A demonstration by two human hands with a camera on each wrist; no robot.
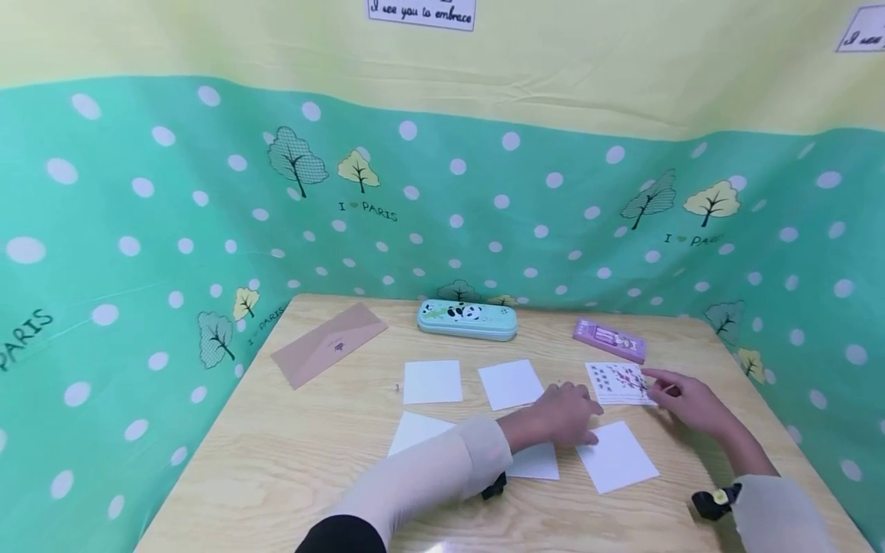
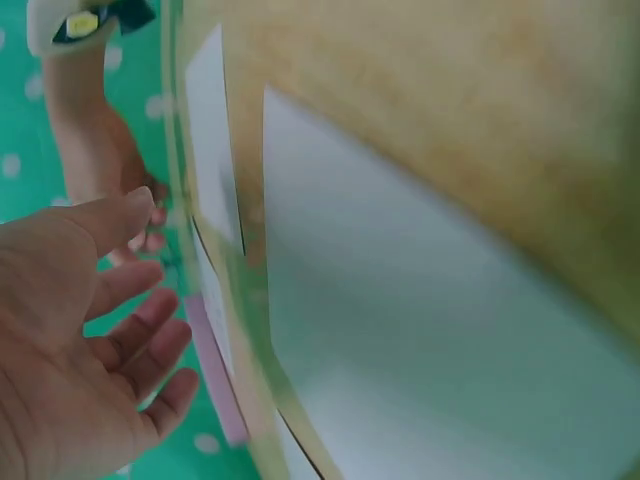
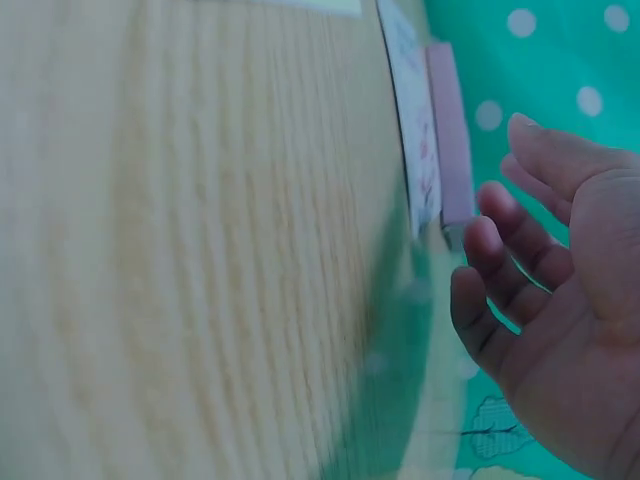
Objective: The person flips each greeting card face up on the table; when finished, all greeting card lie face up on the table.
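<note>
In the head view, several square cards lie on the table. One card printed with blossom branches lies face up at the far right. My right hand is at its right edge, fingers loosely bent; the right wrist view shows nothing between them. Whether they touch the card, I cannot tell. My left hand reaches across with spread fingers, holding nothing, between the printed card and a blank white card in front of it. Behind the left arm are two partly covered white cards, one at left and another beside the wrist.
Two more white cards lie in the back row. Behind stand a turquoise panda pencil case and a purple box. A brown envelope lies at the back left. A green dotted cloth hangs around the wooden table.
</note>
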